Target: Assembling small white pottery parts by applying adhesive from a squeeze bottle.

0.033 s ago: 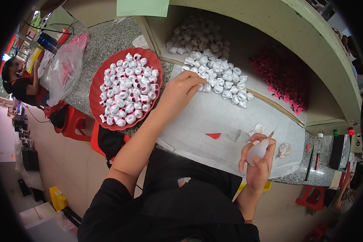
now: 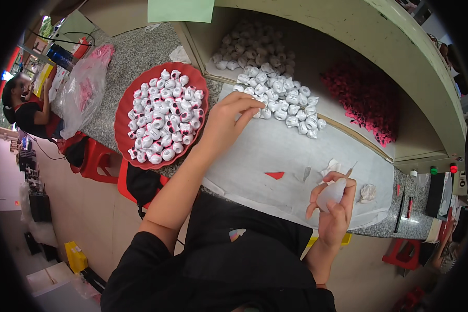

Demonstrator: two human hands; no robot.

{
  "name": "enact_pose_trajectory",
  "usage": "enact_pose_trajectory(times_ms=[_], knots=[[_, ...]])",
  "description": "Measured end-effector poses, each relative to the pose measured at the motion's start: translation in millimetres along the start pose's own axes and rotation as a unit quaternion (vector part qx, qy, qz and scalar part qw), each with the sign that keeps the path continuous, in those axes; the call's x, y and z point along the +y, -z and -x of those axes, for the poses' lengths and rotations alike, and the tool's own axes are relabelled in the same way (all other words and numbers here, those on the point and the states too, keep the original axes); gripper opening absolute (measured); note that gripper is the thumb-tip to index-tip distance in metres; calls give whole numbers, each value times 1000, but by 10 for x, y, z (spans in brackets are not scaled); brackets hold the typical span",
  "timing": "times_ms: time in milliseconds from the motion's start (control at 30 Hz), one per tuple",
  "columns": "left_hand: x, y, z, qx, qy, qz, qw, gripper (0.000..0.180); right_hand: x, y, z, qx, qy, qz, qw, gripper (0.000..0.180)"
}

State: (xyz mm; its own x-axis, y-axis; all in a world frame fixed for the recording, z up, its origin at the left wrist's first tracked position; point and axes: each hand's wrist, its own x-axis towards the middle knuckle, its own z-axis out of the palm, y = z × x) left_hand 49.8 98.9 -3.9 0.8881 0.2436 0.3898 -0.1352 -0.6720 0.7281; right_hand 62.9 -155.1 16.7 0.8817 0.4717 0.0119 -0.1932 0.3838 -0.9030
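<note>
My left hand point(image 2: 229, 115) reaches to the left edge of a loose pile of small white ring-like pieces point(image 2: 283, 99). Its thumb and fingertips come together there in a pinch; whether a piece sits between them is hidden. In my right hand point(image 2: 334, 210), fingers wrap round a translucent white squeeze bottle point(image 2: 330, 195) whose thin needle tip points up and away. At the left stands a red scalloped plate point(image 2: 120, 127), heaped with similar white pieces point(image 2: 164, 117), many showing pink and black parts.
White paper point(image 2: 244, 166) covers the granite worktop, bearing a red triangular scrap point(image 2: 274, 175) and crumpled tissue point(image 2: 367, 193). An overhanging pale green housing point(image 2: 426, 88) shelters more white pieces and a pink heap point(image 2: 361, 99). A person point(image 2: 28, 106) sits at far left beside a plastic bag point(image 2: 83, 91).
</note>
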Motion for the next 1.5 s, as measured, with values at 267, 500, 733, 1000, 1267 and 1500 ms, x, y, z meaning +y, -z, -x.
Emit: enact_pose_trajectory(times_ms=[267, 500, 733, 1000, 1267, 1500], knots=[[543, -300, 399, 19, 141, 556, 819, 23, -96, -60, 82, 89, 103, 98, 986, 33], [720, -399, 580, -24, 171, 609, 775, 36, -91, -223, 60, 91, 310, 96, 942, 40], [743, -376, 612, -30, 163, 619, 767, 36, -127, -282, 155, 23, 362, 214, 907, 48], [743, -364, 628, -33, 165, 628, 760, 36, -125, -298, 173, -5, 360, 242, 901, 49], [733, -369, 633, -24, 169, 626, 761, 36, -125, -269, 182, -7, 352, 237, 906, 48], [744, -366, 625, -45, 162, 629, 759, 37, -104, -257, 165, 1, 362, 236, 902, 50]])
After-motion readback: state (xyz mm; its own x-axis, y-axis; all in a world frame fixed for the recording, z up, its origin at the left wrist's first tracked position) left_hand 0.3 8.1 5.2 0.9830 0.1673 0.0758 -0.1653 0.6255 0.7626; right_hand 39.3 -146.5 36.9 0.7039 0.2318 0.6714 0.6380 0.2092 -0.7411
